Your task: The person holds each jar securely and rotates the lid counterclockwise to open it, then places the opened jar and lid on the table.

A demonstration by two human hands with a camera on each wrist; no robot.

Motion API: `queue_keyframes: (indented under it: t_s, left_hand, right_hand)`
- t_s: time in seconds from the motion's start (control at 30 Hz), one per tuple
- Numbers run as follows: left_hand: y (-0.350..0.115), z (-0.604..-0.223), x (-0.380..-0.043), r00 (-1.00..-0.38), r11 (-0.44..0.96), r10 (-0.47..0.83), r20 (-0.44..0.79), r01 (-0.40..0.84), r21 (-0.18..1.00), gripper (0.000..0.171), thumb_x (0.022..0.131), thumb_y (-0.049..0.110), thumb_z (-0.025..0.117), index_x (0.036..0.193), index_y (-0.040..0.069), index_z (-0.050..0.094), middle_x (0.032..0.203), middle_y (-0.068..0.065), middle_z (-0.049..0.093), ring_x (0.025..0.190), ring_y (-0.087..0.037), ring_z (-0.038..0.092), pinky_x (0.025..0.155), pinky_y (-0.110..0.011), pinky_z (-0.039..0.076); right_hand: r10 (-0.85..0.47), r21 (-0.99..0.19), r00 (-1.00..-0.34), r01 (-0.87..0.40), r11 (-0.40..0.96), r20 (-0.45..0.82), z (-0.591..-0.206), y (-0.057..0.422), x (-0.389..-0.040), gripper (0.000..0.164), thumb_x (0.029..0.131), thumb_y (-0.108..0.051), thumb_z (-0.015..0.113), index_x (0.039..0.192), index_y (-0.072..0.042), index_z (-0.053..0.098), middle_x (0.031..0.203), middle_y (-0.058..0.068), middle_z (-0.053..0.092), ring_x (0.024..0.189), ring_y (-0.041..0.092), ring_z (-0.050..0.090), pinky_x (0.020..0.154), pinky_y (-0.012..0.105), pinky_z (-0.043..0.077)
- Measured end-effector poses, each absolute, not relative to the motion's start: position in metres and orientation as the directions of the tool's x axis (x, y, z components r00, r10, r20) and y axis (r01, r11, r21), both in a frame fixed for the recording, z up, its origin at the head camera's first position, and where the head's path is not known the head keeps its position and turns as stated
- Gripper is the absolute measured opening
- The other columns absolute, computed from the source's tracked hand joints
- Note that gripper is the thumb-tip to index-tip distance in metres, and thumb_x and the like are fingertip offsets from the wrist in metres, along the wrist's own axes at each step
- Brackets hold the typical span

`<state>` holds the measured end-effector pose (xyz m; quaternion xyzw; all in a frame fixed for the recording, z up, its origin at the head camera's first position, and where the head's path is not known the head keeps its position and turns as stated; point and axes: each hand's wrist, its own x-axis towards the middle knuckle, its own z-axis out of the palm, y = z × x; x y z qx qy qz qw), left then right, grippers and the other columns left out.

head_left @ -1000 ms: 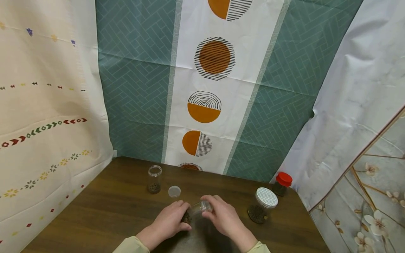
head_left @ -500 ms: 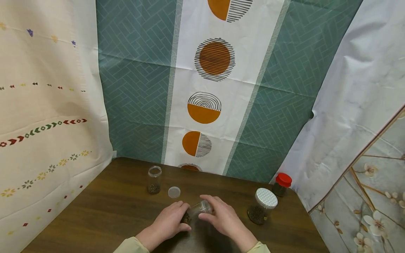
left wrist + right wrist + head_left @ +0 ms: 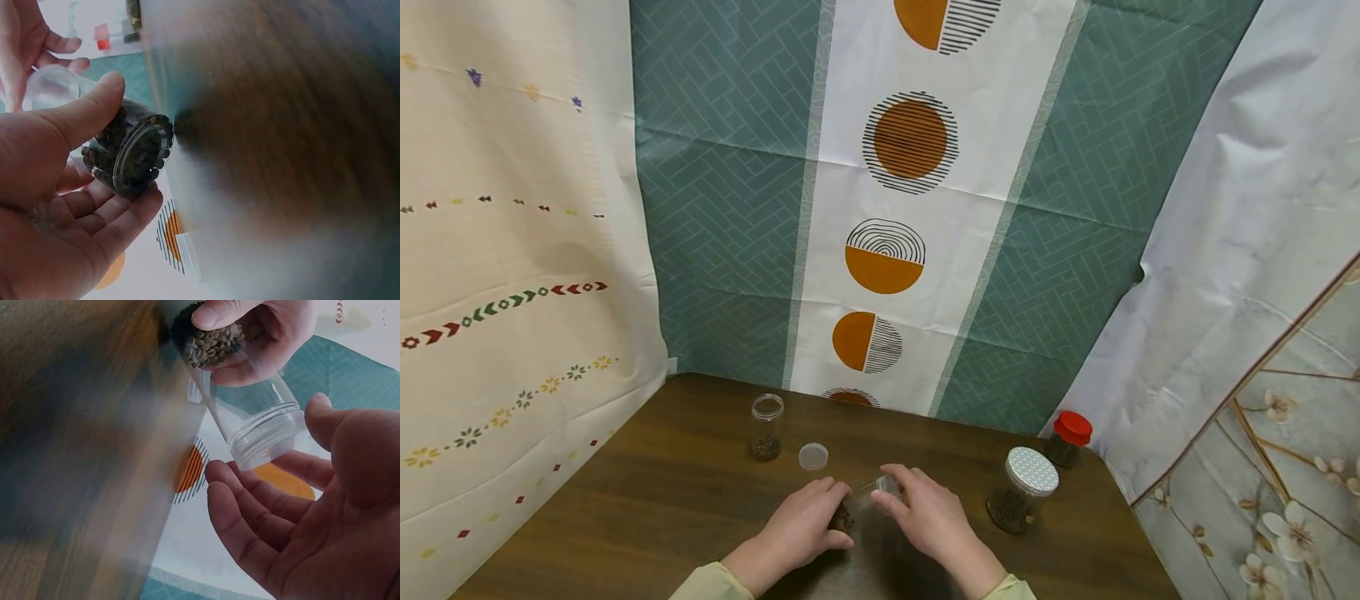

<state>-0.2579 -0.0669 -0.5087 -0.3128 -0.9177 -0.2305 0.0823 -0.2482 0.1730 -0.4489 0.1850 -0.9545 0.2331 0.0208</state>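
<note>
Tilted on its side above the table is a clear jar (image 3: 250,394) with small brown beans (image 3: 209,344) at its base. My left hand (image 3: 805,521) grips the bean-filled end, thumb on one side and fingers round the other. My right hand (image 3: 928,512) is at the jar's other end, around its clear lid (image 3: 269,440). In the right wrist view its thumb touches the lid's edge, while the bent fingers (image 3: 250,506) lie on the opposite side. Parts of the lid are hidden by the right hand in the head view.
An uncapped clear jar (image 3: 767,429) with some beans stands at the back left, a loose round lid (image 3: 813,455) beside it. To the right are a larger white-lidded jar (image 3: 1021,490) and a red-topped jar (image 3: 1070,437). Patterned cloths surround the brown table (image 3: 647,492).
My right thumb has lifted from the lid and swung upward across it, with the right fingers shifting slightly. The left hand and the jar stay in place.
</note>
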Motion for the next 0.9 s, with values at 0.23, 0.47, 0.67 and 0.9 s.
queue_keyframes:
  t_s: [0.23,0.47,0.67,0.9]
  left_hand:
    - [-0.0667,-0.5086,-0.2581,-0.79,0.698,0.539,0.293,0.614,0.369,0.056,0.086,0.036,0.097,0.124,0.006,0.07,0.106,0.002,0.064,0.094,-0.015,0.062,0.079,-0.04,0.056]
    - [-0.0672,-0.5091,-0.2583,-0.785,0.697,0.536,0.312,0.619,0.362,0.055,0.085,0.036,0.097,0.123,0.006,0.069,0.104,0.002,0.064,0.093,-0.015,0.061,0.078,-0.04,0.056]
    - [-0.0676,-0.509,-0.2583,-0.782,0.69,0.539,0.312,0.622,0.369,0.055,0.085,0.036,0.097,0.122,0.006,0.069,0.103,0.003,0.063,0.091,-0.014,0.06,0.077,-0.039,0.055]
    - [-0.0676,-0.5092,-0.2579,-0.785,0.69,0.538,0.308,0.619,0.374,0.054,0.085,0.036,0.097,0.122,0.007,0.069,0.103,0.004,0.062,0.092,-0.014,0.06,0.077,-0.04,0.055]
  right_hand:
    - [-0.354,-0.447,-0.928,-0.369,0.815,0.119,-0.4468,0.1739,-0.2468,0.049,0.109,-0.046,0.07,0.149,-0.019,0.066,0.124,0.007,0.071,0.087,0.015,0.066,0.072,0.052,0.055]
    - [-0.391,-0.446,-0.91,-0.411,0.795,0.141,-0.4465,0.1757,-0.2446,0.049,0.108,-0.045,0.071,0.15,-0.022,0.065,0.131,0.007,0.07,0.09,0.013,0.068,0.074,0.049,0.056]
    - [-0.43,-0.462,-0.89,-0.449,0.765,0.155,-0.4484,0.179,-0.2427,0.048,0.109,-0.039,0.072,0.153,-0.023,0.063,0.137,0.007,0.067,0.089,0.01,0.066,0.07,0.042,0.054]
    - [-0.451,-0.469,-0.878,-0.469,0.748,0.159,-0.4483,0.1802,-0.2414,0.048,0.108,-0.032,0.073,0.154,-0.025,0.062,0.141,0.005,0.065,0.099,0.013,0.069,0.072,0.04,0.055]
